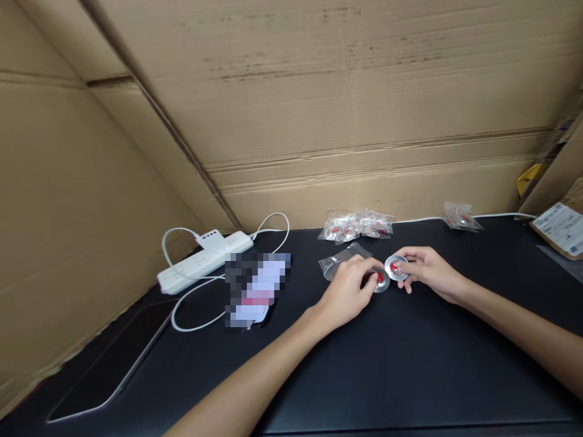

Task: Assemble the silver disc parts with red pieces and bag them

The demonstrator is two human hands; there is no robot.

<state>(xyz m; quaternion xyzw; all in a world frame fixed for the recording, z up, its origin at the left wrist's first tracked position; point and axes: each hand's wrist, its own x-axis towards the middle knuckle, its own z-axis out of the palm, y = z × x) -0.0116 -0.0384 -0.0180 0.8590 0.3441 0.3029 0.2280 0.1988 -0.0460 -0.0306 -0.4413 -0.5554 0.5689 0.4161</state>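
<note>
My left hand (350, 287) is closed on a round silver disc with a red centre (383, 284), its thumb lying near the red part. Just to the right, my right hand (427, 271) pinches a second silver disc with a red middle (392, 274), tilted toward me, thumb on its face. The two discs are close together, edge by edge; whether they touch I cannot tell. Partly behind my left hand lies a crumpled clear plastic bag (334, 262). Farther back sits a cluster of several clear packets (353, 229) with red and silver pieces inside.
Another clear packet (460, 217) lies at the back right, near a white cable and a labelled parcel (561, 229). To the left are a white power strip (186, 273), a pixelated phone (260, 294) and a dark tablet (112, 358). Cardboard walls (341, 121) stand behind the black table.
</note>
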